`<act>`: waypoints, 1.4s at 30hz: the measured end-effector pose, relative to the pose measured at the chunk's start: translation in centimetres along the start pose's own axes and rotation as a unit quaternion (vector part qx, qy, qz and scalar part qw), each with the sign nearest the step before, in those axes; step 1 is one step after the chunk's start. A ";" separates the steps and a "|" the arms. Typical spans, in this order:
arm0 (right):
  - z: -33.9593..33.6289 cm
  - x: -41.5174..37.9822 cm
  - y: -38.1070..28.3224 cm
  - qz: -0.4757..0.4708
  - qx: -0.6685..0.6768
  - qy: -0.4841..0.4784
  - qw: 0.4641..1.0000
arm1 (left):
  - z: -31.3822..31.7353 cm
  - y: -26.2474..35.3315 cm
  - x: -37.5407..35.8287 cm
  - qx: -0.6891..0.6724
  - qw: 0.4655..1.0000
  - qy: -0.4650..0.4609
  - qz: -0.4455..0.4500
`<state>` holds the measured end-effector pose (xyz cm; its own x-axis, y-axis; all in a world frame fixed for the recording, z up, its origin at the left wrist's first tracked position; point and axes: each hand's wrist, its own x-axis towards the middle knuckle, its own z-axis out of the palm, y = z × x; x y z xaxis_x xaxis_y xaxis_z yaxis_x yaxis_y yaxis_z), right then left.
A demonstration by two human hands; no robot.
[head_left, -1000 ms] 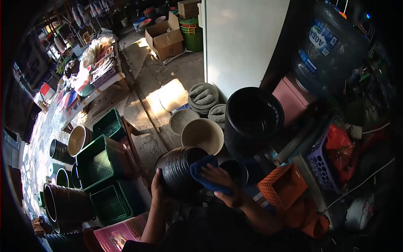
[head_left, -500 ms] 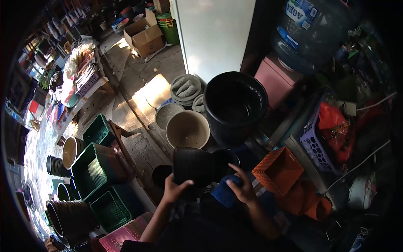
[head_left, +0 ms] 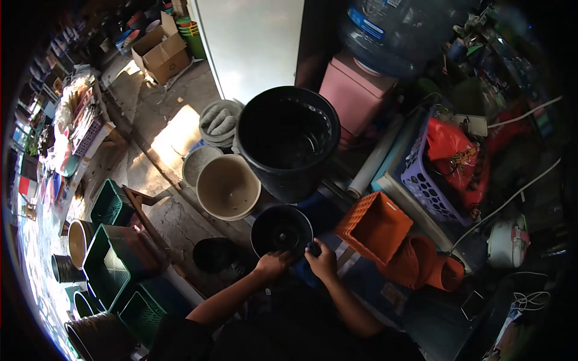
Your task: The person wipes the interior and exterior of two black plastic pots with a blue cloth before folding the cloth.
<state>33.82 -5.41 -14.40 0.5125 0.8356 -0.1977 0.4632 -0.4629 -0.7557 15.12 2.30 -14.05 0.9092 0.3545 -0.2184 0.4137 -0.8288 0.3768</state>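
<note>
One black pot [head_left: 280, 224] sits right at the hands, mouth turned up toward the head camera, with a small pale spot showing at its bottom. The left hand [head_left: 274, 265] lies along its near rim, fingers bent; their tips are hidden, so I cannot tell how firmly they grip. The right hand [head_left: 321, 260] is closed on a bunched dark blue cloth [head_left: 313, 248] at the rim's right side.

My judgement of the risks: if the left hand bears only lightly, pressure from the cloth could spin or tip the pot. A push away from the hands could knock it against the big black bucket [head_left: 289, 183] or the beige pot [head_left: 226, 191], both just beyond it.

As for containers, the beige pot, ahead and left of the left hand, has a few dark specks on its inner floor. The big bucket shows glints of light inside. Another dark pot [head_left: 214, 255] is left of the left hand. Right of the right hand stands an orange basket [head_left: 374, 231]; farther that way, a purple basket [head_left: 428, 192] holds a red plastic bag [head_left: 448, 144]. Well left of both hands, green crates [head_left: 108, 265] stand close together.
</note>
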 end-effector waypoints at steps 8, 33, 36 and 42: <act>2.7 2.3 3.4 0.071 -0.083 -0.017 0.994 | 3.2 -3.3 1.8 -0.042 0.997 -0.052 -0.028; 0.7 0.9 2.8 0.033 -0.193 -0.115 0.974 | 8.3 -4.6 -5.0 -0.255 0.935 0.187 -0.160; -1.0 -1.2 -1.6 0.054 -0.174 -0.230 0.956 | 11.1 -4.3 -10.2 -0.351 0.876 0.168 -0.285; 5.7 -3.5 -3.0 -0.136 -0.214 -0.299 0.920 | 21.8 -6.3 -24.0 -0.408 0.574 0.212 -0.678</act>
<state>26.56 -5.25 -14.97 -0.0952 0.8915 -0.4429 0.8230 -0.1798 -0.5388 -10.39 -10.43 -30.85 -0.4151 0.6511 -0.6355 0.4825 0.7497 0.4529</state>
